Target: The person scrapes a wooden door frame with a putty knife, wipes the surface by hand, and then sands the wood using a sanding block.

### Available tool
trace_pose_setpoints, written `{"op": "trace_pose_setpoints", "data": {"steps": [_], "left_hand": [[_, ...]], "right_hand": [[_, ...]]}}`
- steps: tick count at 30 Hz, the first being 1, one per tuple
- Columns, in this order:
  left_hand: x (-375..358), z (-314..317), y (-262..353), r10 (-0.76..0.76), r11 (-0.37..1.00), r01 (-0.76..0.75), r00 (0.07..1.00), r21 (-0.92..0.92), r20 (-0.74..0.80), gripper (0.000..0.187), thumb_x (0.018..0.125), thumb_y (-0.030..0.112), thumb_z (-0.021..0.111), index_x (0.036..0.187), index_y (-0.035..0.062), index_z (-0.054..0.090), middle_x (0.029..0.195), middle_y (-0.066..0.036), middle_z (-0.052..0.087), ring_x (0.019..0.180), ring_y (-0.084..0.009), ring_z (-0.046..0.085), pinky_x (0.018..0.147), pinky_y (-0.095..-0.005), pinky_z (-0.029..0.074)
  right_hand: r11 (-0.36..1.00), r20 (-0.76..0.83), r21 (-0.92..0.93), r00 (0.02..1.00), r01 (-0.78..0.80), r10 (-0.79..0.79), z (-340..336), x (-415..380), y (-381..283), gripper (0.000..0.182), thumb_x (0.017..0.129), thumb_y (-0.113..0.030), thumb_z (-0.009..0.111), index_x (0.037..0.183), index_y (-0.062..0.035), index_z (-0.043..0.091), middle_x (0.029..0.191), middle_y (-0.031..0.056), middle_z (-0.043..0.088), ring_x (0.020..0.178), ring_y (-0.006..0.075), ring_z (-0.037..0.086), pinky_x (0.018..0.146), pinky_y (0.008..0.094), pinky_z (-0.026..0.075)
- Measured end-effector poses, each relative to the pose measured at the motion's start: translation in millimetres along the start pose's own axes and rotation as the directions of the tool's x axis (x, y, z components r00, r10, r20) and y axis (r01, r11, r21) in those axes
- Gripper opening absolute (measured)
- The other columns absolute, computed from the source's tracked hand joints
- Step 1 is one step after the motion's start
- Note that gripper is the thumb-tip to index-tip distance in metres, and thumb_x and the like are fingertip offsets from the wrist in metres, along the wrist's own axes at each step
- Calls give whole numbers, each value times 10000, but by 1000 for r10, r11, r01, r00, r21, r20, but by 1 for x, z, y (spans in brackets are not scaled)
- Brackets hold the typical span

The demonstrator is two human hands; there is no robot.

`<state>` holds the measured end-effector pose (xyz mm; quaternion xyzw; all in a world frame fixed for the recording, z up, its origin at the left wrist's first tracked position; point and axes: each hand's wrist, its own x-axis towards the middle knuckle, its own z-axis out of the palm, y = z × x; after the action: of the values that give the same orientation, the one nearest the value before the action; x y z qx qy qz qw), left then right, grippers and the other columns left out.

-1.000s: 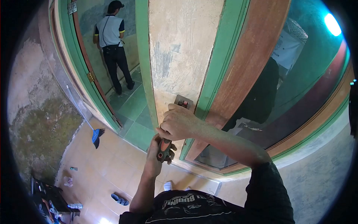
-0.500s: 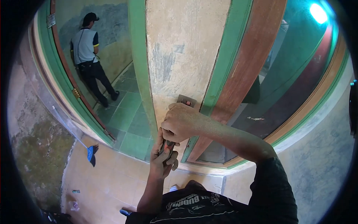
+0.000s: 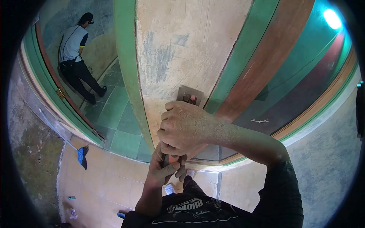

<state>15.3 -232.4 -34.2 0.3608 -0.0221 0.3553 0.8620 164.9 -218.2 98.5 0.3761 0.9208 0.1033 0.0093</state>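
Observation:
My right hand [image 3: 182, 127] is closed in a fist in front of the wall panel between the two green frames. A flat metal trowel [image 3: 190, 95] with a red spot on its plate shows just beyond the knuckles; its handle is hidden by the fist. Directly below, my left hand [image 3: 161, 171] is wrapped around a hand tool with an orange-red part [image 3: 173, 158]. Its upper end disappears under my right hand, so its kind does not show. The plastered wall panel [image 3: 182, 45] has grey scuffed patches at mid-height.
Through the doorway at left, another person [image 3: 74, 49] stands near a wall on green tiles [image 3: 125, 123]. A blue broom [image 3: 81, 155] leans outside by the wall. At right is a brown-and-green framed opening [image 3: 262, 60] with a bright lamp [image 3: 332, 19] behind it.
My view has shifted closer to the wall panel. Both hands stay together, and the right fist now covers more of the tool in my left hand. The other person bends slightly lower.

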Motion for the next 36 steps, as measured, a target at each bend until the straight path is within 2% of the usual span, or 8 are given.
{"op": "trace_pose_setpoints", "data": {"steps": [3, 5, 6, 11, 15, 21, 29, 36], "left_hand": [[6, 5, -3, -44, 999, 41, 996, -34, -82, 487, 810, 93, 643, 1201, 5, 366, 826, -153, 517, 458, -117, 450, 359, -253, 398], [7, 0, -8, 61, 998, -60, 996, 11, -62, 462, 842, 115, 620, 1219, 12, 373, 805, -144, 516, 441, -103, 428, 338, -234, 356], [4, 9, -8, 88, 996, -88, 991, 7, -105, 431, 883, 125, 594, 1240, 38, 368, 791, -86, 483, 471, -76, 402, 381, -191, 319], [4, 25, -3, 92, 996, -93, 976, 6, -199, 391, 920, 192, 576, 1213, 0, 403, 677, -48, 454, 425, -56, 365, 361, -195, 310], [9, 41, 0, 127, 992, -127, 965, 15, -228, 371, 939, 196, 550, 1209, -16, 411, 596, -37, 444, 384, -51, 344, 339, -200, 308], [4, 32, -6, 142, 990, -133, 968, 54, -208, 360, 937, 203, 556, 1192, -12, 422, 666, -78, 487, 396, -49, 354, 342, -201, 299], [5, 50, -4, 209, 967, -159, 941, 197, -265, 329, 925, 212, 582, 1148, 3, 461, 692, -59, 491, 449, -56, 379, 402, -197, 289], [11, 46, -14, 287, 943, -226, 924, 243, -254, 372, 912, 219, 600, 1149, -19, 442, 646, -42, 479, 460, -59, 393, 418, -201, 292]], "right_hand": [[1000, -104, 15, 994, -9, 11, 5, -3, 7, 285, 743, -316, 597, 587, -79, 572, 545, 32, 527, 559, 175, 514, 663, 334, 386], [997, -265, -75, 963, 28, -47, 3, -6, 7, 280, 750, -313, 598, 589, -85, 569, 522, 17, 486, 549, 164, 467, 679, 331, 368], [997, -264, -75, 963, 30, -49, 4, -7, 8, 280, 750, -313, 598, 589, -85, 569, 522, 17, 486, 549, 164, 467, 679, 331, 368], [996, -274, -45, 960, -79, 64, 9, -10, 13, 370, 803, -335, 557, 534, -89, 622, 506, 20, 516, 532, 153, 431, 709, 322, 364], [993, -283, -5, 952, -120, 114, 0, -7, 9, 324, 751, -266, 601, 474, -100, 574, 466, -6, 452, 528, 144, 399, 681, 323, 343], [985, -276, 22, 946, -172, 172, 8, -9, 8, 315, 741, -241, 609, 459, -107, 568, 441, -22, 434, 516, 141, 400, 639, 308, 334], [999, -550, 41, 834, -30, 47, 7, -10, 13, 348, 728, -268, 592, 426, -103, 537, 401, -3, 384, 501, 137, 392, 626, 306, 350], [1000, -543, -4, 839, -10, 6, 4, -11, 17, 361, 737, -279, 589, 418, -121, 526, 416, -7, 391, 513, 135, 386, 628, 310, 354]]}}
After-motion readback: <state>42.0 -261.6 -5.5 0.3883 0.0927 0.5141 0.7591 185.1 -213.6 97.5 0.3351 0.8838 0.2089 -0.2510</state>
